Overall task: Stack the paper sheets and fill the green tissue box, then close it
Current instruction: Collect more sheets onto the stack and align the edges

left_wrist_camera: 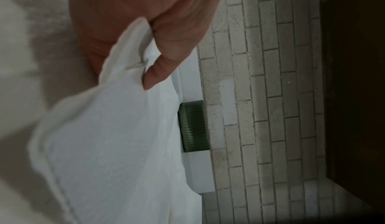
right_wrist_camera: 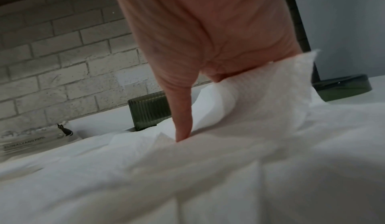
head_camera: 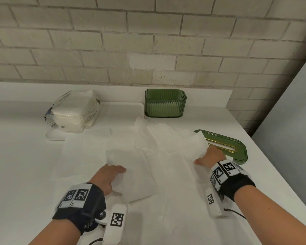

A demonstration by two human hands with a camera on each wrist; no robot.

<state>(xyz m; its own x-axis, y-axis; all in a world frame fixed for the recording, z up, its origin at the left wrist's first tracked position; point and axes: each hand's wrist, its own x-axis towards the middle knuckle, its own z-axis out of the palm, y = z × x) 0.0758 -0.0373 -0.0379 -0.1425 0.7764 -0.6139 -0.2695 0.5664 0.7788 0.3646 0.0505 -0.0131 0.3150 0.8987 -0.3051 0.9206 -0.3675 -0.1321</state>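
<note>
On counter (head_camera: 25, 156): 1 green box (head_camera: 165, 103), 1 lid (head_camera: 237, 145); 2 hands, each gripping 1 sheet.

Left hand (head_camera: 107, 177) fingers tucked under the paper sheet (head_camera: 131, 174), not visible in head view. Right hand (head_camera: 211, 154) fingers buried in its lifted sheet (head_camera: 196, 145), which covers the lid (head_camera: 237, 147) near end. Tissue pack (right_wrist_camera: 31, 141) print too blurred to read. Box (right_wrist_camera: 149, 112) partly behind thumb.

A home-like kitchen or utility corner: white counter (head_camera: 25, 156) against a pale brick wall (head_camera: 113, 41).
</note>
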